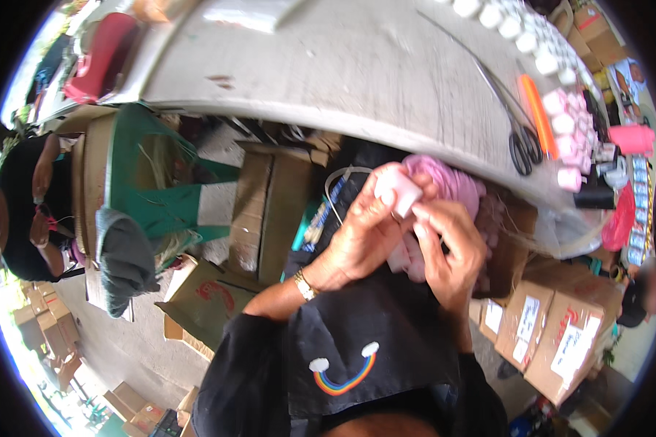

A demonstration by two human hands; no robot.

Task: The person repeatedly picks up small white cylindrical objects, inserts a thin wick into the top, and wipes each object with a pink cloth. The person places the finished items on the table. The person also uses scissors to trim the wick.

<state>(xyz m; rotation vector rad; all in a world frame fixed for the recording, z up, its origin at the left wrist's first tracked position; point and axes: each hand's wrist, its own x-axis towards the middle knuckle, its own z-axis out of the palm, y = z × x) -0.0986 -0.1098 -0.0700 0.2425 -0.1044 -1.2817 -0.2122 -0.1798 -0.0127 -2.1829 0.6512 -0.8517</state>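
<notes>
My left hand [364,237] is closed around a small pale pink roll [402,191], its thumb pressed on the side. My right hand [452,251] has thumb and forefinger pinched together at the roll's lower edge; what lies between those fingertips is too small to make out. Right behind my hands is a bundle of pink, soft-looking material [448,178]. More pale pink pieces [408,264] show partly below my fingers, over my lap. The black apron [372,342] with a rainbow on it covers my front.
On the grey table [328,65] lie black-handled scissors [523,146], an orange cutter [538,116], pink rolls [572,127] and several white rolls [510,28]. Cardboard boxes [554,328] stand at the right. A green chair [149,182] and an open carton [211,298] are left. Another person [33,204] sits far left.
</notes>
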